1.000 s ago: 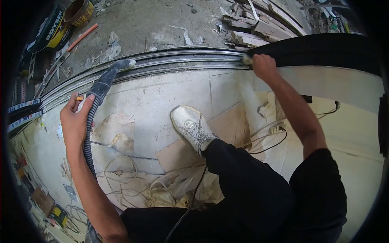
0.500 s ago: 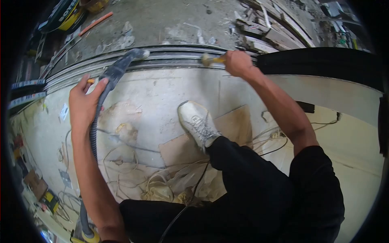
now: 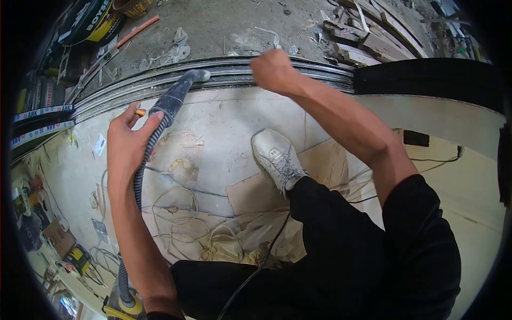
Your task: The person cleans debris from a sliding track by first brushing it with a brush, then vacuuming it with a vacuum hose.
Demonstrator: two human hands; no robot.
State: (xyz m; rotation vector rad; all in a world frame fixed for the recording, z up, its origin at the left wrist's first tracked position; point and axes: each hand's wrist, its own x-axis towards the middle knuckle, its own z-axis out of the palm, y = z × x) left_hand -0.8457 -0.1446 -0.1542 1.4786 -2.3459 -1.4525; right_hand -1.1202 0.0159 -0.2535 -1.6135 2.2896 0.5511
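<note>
My left hand [image 3: 125,141] grips a grey vacuum hose [image 3: 145,164] just behind its dark, dusty nozzle [image 3: 178,96]. The nozzle's pale tip rests on the metal sliding-door track [image 3: 229,75]. Between the fingers of that hand sticks out a small orange stub [image 3: 140,112], like a cigarette end. To the right of the nozzle tip, my right hand [image 3: 272,72] is closed in a fist over the track. It hides the small yellow-handled brush that shows in the earlier view.
Wood scraps [image 3: 373,37] lie beyond the track at right, a black bucket [image 3: 90,26] at far left. A white shoe [image 3: 277,157] stands on the floor near cardboard [image 3: 256,194], cables [image 3: 181,193] and crumpled plastic sheeting [image 3: 277,234]. A black panel [image 3: 426,82] borders the right.
My right hand has swept left along the track, closer to the nozzle, and the brush has gone out of sight behind it. The whole view has shifted slightly; my left hand keeps its hold.
</note>
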